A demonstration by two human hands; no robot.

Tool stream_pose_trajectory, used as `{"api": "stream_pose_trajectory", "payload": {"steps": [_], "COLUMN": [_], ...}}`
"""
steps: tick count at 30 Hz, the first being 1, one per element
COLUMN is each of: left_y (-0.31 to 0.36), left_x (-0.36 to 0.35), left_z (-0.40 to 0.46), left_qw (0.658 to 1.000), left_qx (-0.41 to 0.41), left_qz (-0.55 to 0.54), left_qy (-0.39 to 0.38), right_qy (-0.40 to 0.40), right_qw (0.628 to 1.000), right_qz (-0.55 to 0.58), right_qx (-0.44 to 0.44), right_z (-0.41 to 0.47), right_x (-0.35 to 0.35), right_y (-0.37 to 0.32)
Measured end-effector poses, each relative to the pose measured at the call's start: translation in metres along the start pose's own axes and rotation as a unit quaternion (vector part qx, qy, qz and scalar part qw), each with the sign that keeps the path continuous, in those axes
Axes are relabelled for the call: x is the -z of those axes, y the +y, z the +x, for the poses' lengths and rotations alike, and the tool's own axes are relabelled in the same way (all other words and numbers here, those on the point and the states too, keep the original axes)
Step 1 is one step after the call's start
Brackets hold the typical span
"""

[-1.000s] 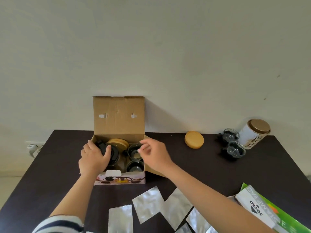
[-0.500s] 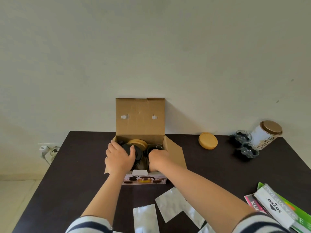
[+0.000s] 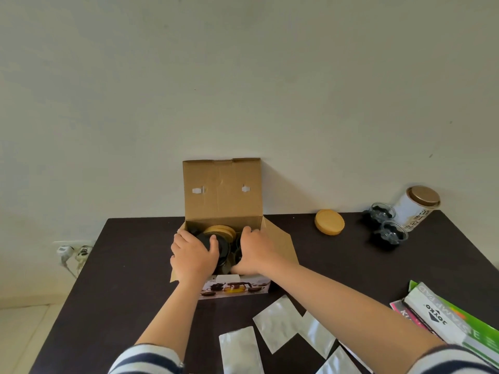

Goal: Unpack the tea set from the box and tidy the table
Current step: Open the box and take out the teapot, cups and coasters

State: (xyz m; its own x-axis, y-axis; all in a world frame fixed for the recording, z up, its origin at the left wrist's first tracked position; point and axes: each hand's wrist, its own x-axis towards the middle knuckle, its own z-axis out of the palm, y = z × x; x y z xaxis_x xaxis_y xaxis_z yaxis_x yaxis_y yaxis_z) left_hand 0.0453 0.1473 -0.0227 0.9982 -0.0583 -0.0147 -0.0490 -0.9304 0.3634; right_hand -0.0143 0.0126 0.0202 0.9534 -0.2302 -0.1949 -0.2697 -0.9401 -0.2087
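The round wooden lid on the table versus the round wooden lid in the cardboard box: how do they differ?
The round wooden lid on the table lies alone and fully visible, right of the cardboard box. The round wooden lid in the box is partly hidden, between the left hand and right hand. Both are tan discs.

Inside the box (image 3: 221,201), your right hand (image 3: 255,252) hides its fingertips and whatever they touch; your left hand (image 3: 193,256) covers most of the dark teapot (image 3: 216,242) there.
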Motion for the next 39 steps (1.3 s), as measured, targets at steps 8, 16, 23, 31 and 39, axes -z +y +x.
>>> {"api": "stream_pose_trajectory", "payload": {"steps": [8,16,23,31,39], "left_y": [-0.001,0.005,0.025,0.027,0.030], "left_x": [0.000,-0.001,-0.010,-0.019,-0.018], "left_z": [-0.001,-0.008,-0.018,-0.024,-0.027], "left_qw": [1.000,0.993,0.996,0.997,0.995], "left_qx": [-0.007,-0.019,0.016,0.022,0.009], "left_qz": [0.008,0.115,0.084,0.072,0.094], "left_qy": [0.002,0.029,-0.002,-0.001,0.008], "right_qy": [0.123,0.058,0.095,0.125,0.149], "right_qw": [0.975,0.938,0.885,0.865,0.870], "right_qz": [0.160,0.148,0.156,0.206,0.182], "right_qx": [-0.096,-0.307,-0.429,-0.440,-0.433], "right_z": [-0.034,-0.079,-0.103,-0.096,-0.091], "right_x": [0.056,0.022,0.006,-0.005,-0.014], "right_y": [0.066,0.234,0.338,0.385,0.393]}}
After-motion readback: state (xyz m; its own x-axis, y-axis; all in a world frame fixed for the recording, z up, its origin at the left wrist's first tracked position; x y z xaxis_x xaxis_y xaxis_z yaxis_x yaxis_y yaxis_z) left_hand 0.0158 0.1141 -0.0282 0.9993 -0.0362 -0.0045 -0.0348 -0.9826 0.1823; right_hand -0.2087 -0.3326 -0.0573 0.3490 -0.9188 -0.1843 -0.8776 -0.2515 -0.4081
